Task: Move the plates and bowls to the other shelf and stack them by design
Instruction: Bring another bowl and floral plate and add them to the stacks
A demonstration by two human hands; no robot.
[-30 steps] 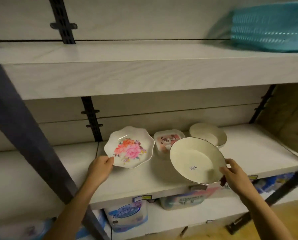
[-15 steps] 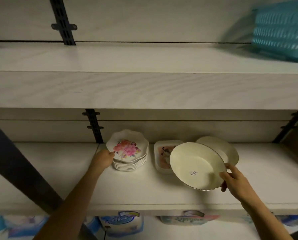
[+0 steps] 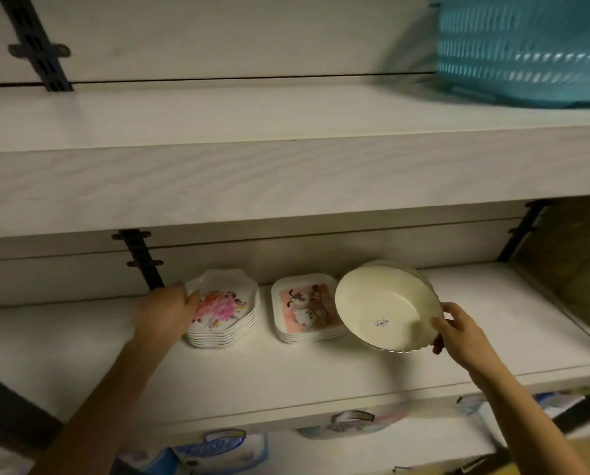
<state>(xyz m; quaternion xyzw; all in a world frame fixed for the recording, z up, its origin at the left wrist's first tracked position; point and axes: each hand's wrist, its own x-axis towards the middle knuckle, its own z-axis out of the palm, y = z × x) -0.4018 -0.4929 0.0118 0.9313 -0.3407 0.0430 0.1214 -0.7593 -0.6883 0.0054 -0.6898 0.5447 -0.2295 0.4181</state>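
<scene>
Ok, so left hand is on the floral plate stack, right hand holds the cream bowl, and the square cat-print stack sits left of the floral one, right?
Not quite. In the head view the square cat-print stack sits right of the floral plate stack, between it and the cream bowl. The rest is right.

Slim bare left forearm (image 3: 115,382) and right forearm (image 3: 513,402), left grip (image 3: 163,315) and right grip (image 3: 458,334) seemingly bare too.
</scene>
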